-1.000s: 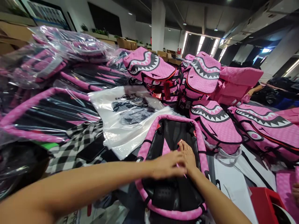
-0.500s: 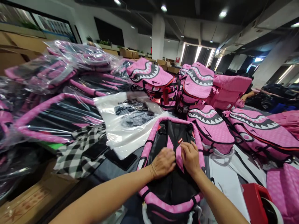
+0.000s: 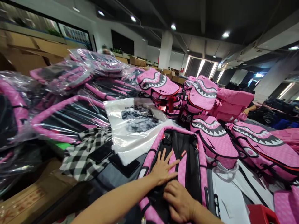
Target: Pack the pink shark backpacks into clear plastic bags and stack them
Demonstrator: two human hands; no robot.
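A pink and black backpack [image 3: 193,168] lies in front of me, its black panel with pink stripes facing up and its pink padded edge around it. My left hand [image 3: 163,169] rests flat on that panel, fingers spread over a pink stripe. Just below it, my right hand [image 3: 178,200] is closed, its fingers curled down against the black fabric. Whatever those fingers grip is hidden beneath them. A white printed plastic bag [image 3: 137,121] lies at the backpack's upper left.
Pink shark-mouth backpacks [image 3: 212,133] stand behind and to the right. Plastic-wrapped backpacks [image 3: 70,121] pile up at left, by a checkered cloth [image 3: 81,155] and a dark phone-like slab [image 3: 126,165]. A red object [image 3: 261,214] sits at lower right. Another person's hand [image 3: 246,110] shows behind.
My left hand has opened from a curled shape and now lies flat. My right hand has come down the panel toward me and curled. The view has shifted slightly.
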